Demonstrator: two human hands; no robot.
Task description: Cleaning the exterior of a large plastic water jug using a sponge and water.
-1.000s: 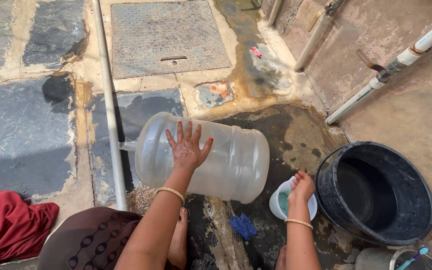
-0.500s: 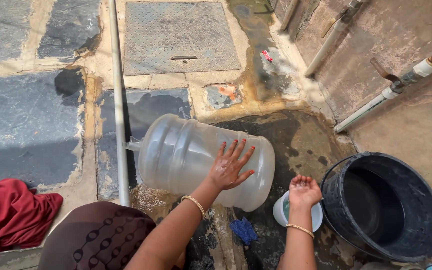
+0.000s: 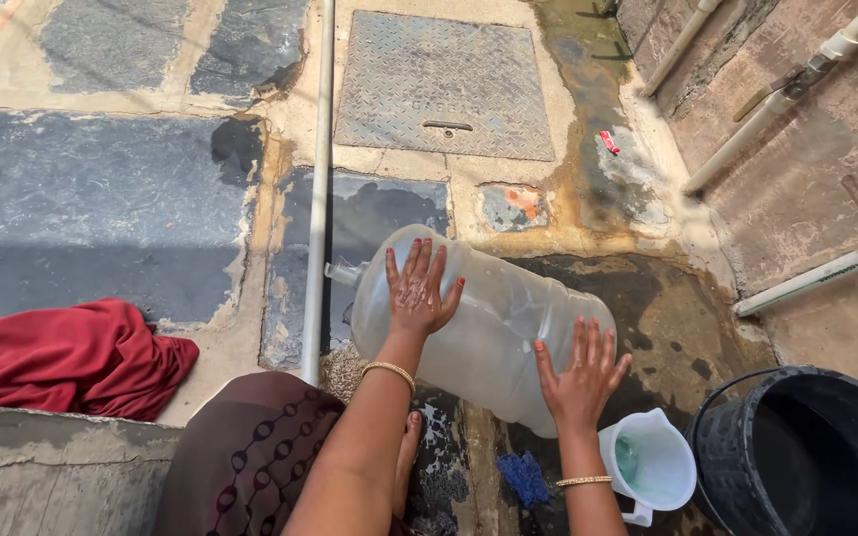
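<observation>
1. Centrally, a large clear water jug (image 3: pixel 494 328) lies on its side on the wet stone floor (image 3: pixel 647 298), neck pointing left toward a thin white pipe (image 3: pixel 318 199).
2. Left hand (image 3: pixel 417 293): fingers spread, palm flat on the upper part of the jug near its neck; the grip presses, it pinches nothing.
3. Right hand (image 3: pixel 580 375): fingers spread, palm flat on the jug's lower end, near its base.
4. A white plastic pitcher (image 3: pixel 652 465) stands just beside the right wrist, and a black bucket (image 3: pixel 806 452) stands right of it.
5. A red cloth (image 3: pixel 62 352) lies well apart, at left.
</observation>
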